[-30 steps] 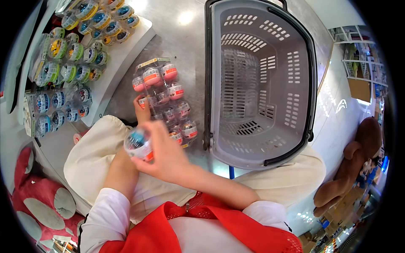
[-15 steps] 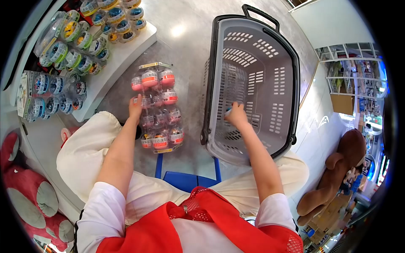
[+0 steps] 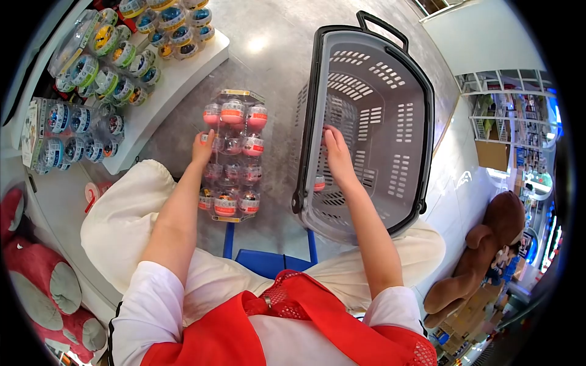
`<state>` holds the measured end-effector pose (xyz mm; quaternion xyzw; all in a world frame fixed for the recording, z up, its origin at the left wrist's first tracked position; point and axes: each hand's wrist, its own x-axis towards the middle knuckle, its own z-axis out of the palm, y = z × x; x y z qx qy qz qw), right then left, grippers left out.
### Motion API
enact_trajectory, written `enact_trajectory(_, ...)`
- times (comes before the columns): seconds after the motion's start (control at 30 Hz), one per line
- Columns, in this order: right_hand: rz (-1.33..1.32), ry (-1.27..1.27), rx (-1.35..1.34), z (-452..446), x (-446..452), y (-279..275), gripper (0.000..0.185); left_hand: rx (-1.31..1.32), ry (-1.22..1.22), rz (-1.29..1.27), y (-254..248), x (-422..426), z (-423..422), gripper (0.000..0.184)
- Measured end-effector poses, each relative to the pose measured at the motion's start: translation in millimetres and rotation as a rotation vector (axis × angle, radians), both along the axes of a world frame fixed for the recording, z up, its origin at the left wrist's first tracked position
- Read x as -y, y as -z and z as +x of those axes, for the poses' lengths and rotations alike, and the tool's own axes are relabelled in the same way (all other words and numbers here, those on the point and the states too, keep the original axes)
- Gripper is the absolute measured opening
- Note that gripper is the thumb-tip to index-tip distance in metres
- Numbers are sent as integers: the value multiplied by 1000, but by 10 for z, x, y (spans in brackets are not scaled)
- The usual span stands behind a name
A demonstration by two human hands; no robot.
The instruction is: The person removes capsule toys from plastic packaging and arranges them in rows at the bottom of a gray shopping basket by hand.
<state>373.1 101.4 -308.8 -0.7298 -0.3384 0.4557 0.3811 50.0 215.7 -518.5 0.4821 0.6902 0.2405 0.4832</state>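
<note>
A clear tiered display rack of pink-and-clear toy capsules stands upright in front of me on the left. My left hand grips its left side, with the fingers curled at a capsule on an upper tier. Inside the grey shopping basket, my right hand is close to the left wall. Its fingers are stretched out and hold nothing that I can see, though the fingertips are partly hidden. A single pink capsule shows low inside the basket, just left of my right wrist.
A white display platform at upper left carries several capsule racks. Below the pink rack is a blue-framed piece between my legs. Red plush lies at left, brown plush at right. The basket's black handle points away.
The rack has turned and tilted slightly. My right hand has moved up along the basket's left wall, its fingers straightened, and a pink capsule now shows inside the basket.
</note>
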Motion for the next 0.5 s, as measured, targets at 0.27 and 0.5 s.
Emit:
enact_trajectory(0.27, -66, -197, 363, -538, -180, -663, 85, 28, -71, 5, -61, 64, 80, 61)
enact_trajectory(0.5, 159, -469, 532, 211, 461, -545, 81, -64, -115, 8, -25, 37, 69, 65)
